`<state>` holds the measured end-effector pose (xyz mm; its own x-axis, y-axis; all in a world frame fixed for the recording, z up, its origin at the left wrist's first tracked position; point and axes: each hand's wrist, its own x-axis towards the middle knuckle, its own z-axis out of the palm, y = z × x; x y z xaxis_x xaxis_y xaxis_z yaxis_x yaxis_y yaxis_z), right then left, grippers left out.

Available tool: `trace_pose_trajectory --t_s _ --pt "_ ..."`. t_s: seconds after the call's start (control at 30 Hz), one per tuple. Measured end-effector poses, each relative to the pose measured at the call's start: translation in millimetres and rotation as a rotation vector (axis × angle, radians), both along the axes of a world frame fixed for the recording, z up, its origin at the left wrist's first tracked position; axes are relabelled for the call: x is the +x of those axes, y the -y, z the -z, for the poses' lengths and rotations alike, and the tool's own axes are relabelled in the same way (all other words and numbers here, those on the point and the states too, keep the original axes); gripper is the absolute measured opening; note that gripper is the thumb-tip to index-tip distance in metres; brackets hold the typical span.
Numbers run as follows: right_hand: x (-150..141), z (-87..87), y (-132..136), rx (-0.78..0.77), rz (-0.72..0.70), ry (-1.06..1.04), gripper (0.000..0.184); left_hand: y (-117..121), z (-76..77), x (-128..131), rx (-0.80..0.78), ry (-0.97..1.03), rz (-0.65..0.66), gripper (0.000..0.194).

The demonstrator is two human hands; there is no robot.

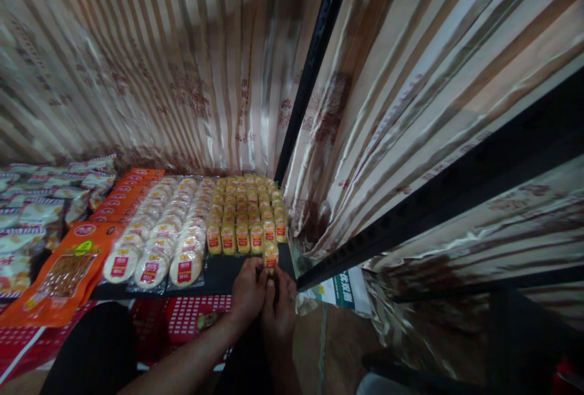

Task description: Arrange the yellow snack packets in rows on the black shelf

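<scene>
A small wrapped yellow cake [271,254] with a red label stands upright between my hands at the shelf's front edge. My left hand [249,288] is closed at its lower left side, fingertips pinched together. From below and the right, my right hand [279,297] grips its base with curled fingers. Just behind are tight rows of matching wrapped yellow cakes [243,238] on the black shelf [221,272]. To their left lie rows of round white wrapped crackers [186,268] with red labels.
Orange snack packets [68,267] overhang the shelf edge, with white-and-blue bags [30,230] further left. Below sits a red plastic basket [182,319] holding a small yellowish item. Black metal posts [314,60] and striped shiny sheeting [219,78] bound the shelf. A white-and-green bag [349,290] lies at right.
</scene>
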<state>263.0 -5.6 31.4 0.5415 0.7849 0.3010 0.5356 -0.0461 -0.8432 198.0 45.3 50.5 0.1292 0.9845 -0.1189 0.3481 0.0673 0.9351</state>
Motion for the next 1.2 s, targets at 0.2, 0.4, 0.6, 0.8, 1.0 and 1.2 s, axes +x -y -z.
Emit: trace_pose_trajectory --t_s 0.2,0.4,0.6,0.8,1.0,1.2 --pt "-1.5 10.8 -6.6 0.008 0.016 -0.051 0.045 -19.1 -5.3 19.5 -0.036 -0.152 0.020 0.011" --pt "1.2 21.2 -12.0 0.035 -0.016 -0.108 0.054 -29.8 -9.8 26.5 0.016 -0.241 0.080 0.012" --pt "8.5 32.4 -13.9 -0.006 -0.054 -0.140 0.055 -34.5 -15.4 31.0 0.022 -0.351 0.122 0.016" --pt "10.8 34.4 -17.4 0.043 -0.039 -0.205 0.052 -41.7 -19.0 34.7 0.010 -0.498 0.180 0.020" --pt "16.3 39.0 -21.1 0.063 -0.037 -0.218 0.051 -47.2 -22.8 39.1 -0.010 -0.641 0.262 0.022" --pt "19.2 37.9 -22.8 0.087 -0.026 -0.204 0.051 -47.7 -23.9 42.5 0.013 -0.717 0.277 0.024"
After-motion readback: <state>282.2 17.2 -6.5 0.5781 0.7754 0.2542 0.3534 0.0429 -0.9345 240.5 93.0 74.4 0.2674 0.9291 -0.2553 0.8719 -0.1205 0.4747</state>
